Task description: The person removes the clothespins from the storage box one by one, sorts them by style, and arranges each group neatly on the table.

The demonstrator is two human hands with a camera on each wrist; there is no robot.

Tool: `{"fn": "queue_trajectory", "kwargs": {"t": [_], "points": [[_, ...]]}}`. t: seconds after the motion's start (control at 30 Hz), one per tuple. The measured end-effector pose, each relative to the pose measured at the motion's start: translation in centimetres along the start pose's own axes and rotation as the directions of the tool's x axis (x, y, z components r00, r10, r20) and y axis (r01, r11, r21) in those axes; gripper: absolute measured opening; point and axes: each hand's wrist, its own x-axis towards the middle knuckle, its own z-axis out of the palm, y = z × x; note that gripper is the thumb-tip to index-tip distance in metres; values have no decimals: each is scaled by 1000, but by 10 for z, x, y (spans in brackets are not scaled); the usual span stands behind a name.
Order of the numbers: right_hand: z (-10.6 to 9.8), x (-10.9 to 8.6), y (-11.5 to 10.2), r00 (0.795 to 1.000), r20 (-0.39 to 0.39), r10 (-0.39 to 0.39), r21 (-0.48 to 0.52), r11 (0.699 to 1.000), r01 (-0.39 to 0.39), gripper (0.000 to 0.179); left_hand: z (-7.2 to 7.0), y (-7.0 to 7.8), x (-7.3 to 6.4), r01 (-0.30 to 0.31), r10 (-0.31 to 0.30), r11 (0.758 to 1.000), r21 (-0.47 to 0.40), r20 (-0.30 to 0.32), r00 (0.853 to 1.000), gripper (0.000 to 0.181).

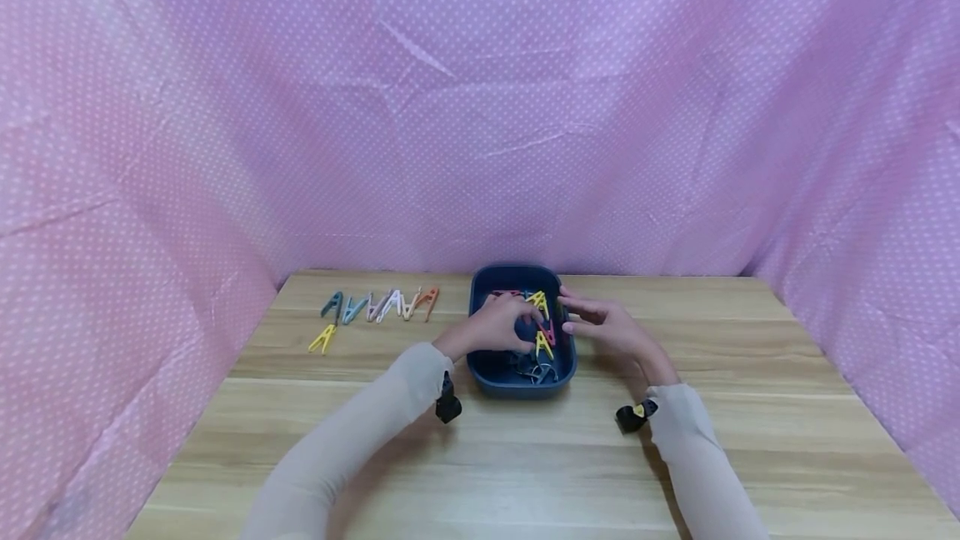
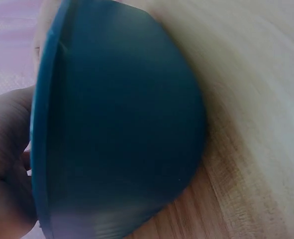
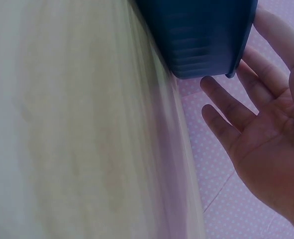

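A dark blue plastic basin [image 1: 521, 391] stands on the table with several small clips in it, among them a yellow clip [image 1: 543, 346], a red clip [image 1: 550, 330] and grey ones at its near end. My left hand [image 1: 497, 327] reaches over the left rim into it, thumb and fingers bent and apart, close to the red and yellow clips. In the left wrist view, the basin's outer wall [image 2: 122, 109] hides most of that hand. Loosely extended fingers of my right hand [image 3: 266, 129] lie at the basin's right rim, with nothing in the palm.
Left of the basin, a row of clips lies on the wooden table [image 1: 525, 473]: a dark teal clip [image 1: 332, 303], a light blue clip [image 1: 353, 309], purple and white ones, and an orange clip [image 1: 427, 302]. A yellow clip [image 1: 323, 338] lies below them. Pink dotted cloth [image 1: 480, 107] surrounds the table.
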Motion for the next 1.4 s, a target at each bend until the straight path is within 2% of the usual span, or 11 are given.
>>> {"fn": "queue_trajectory", "kwargs": {"t": [0.3,0.57,0.8,1.1,1.4], "points": [[-1,0,1,1000,1,17,6,1000,-17,56,8,-6,4,40,-41,998,47,33,999,46],[1,-1,1,999,5,35,19,999,-35,57,15,-10,3,31,-33,998,59,36,999,48],[-1,0,0,999,16,37,19,999,-37,60,18,-11,4,24,-34,988,151,63,997,54],[-1,0,-1,1000,13,20,10,1000,-20,57,21,-12,7,19,-28,980,199,44,999,54],[0,1,0,1000,22,17,25,1000,-18,56,23,-12,8,39,-49,980,194,45,998,54]]}}
